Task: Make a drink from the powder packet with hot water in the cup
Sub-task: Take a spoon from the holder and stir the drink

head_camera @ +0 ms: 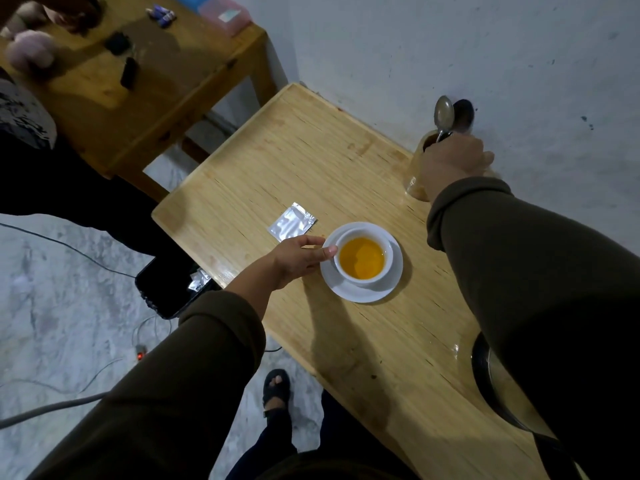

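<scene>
A white cup [387, 268] of orange liquid stands on a white saucer [360, 295] in the middle of the light wooden table [311, 161]. My left hand [298, 259] rests on the saucer's left rim, thumb against the cup. A silver packet [291, 224] lies flat just left of the saucer. My right hand [450, 162] is at the far right by the wall, closed on a metal spoon [444, 116] whose bowl points up. It is over a wooden holder [415, 183].
A black kettle [485, 375] stands at the near right, partly behind my right sleeve. A black bin [166, 289] with silver packets sits on the floor to the left. Cables cross the floor. A second wooden table [104, 84] with small items stands at the back left.
</scene>
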